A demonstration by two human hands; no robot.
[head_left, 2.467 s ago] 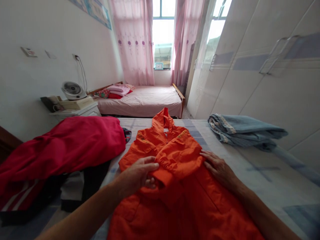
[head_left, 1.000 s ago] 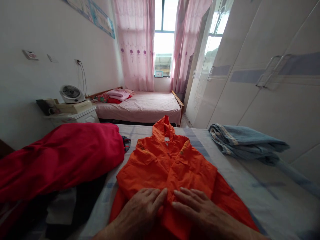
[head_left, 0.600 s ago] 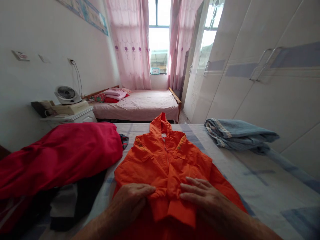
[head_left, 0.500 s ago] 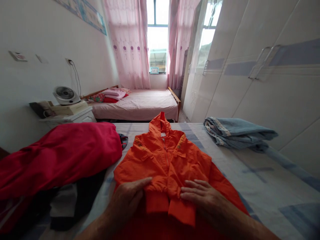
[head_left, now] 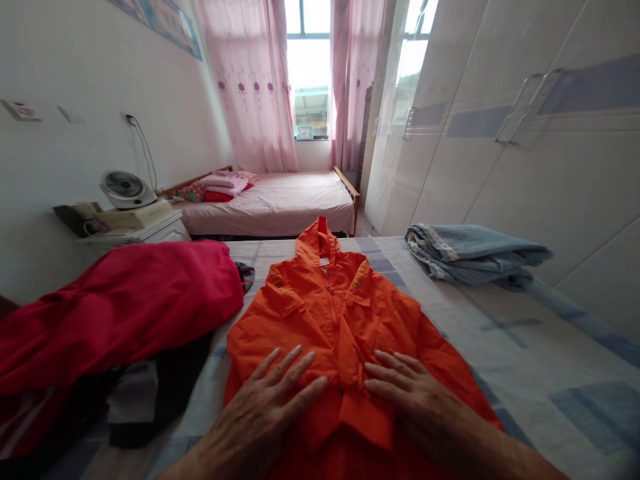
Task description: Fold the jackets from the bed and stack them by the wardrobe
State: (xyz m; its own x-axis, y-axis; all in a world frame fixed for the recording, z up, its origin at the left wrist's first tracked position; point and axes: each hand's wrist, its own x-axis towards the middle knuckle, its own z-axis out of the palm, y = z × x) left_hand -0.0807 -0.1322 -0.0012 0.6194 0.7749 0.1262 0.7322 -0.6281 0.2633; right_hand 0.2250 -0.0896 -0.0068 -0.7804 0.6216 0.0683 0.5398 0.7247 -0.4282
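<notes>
An orange hooded jacket (head_left: 320,320) lies spread on the patterned bedsheet (head_left: 480,333), its hood toward the far edge and its zip facing up. My left hand (head_left: 273,400) rests on the jacket's lower left part, fingers stretched and spread. On the lower right part lies my right hand (head_left: 407,383), also flat with its fingers apart. Between the two hands, the jacket's hem band (head_left: 367,417) shows, with its two front halves slightly parted. Neither hand grips the cloth.
At left is a heap of clothes with a red garment (head_left: 140,300) on top. A folded blue cloth (head_left: 480,253) sits at right. Beyond are a pink-covered bed (head_left: 280,200), a bedside cabinet with a small fan (head_left: 125,187), and white wardrobes (head_left: 525,180) along the right.
My left hand has moved forward and its fingers have spread flat on the jacket. My right hand stays near the same spot, fingers a little more spread. The view has tilted slightly down.
</notes>
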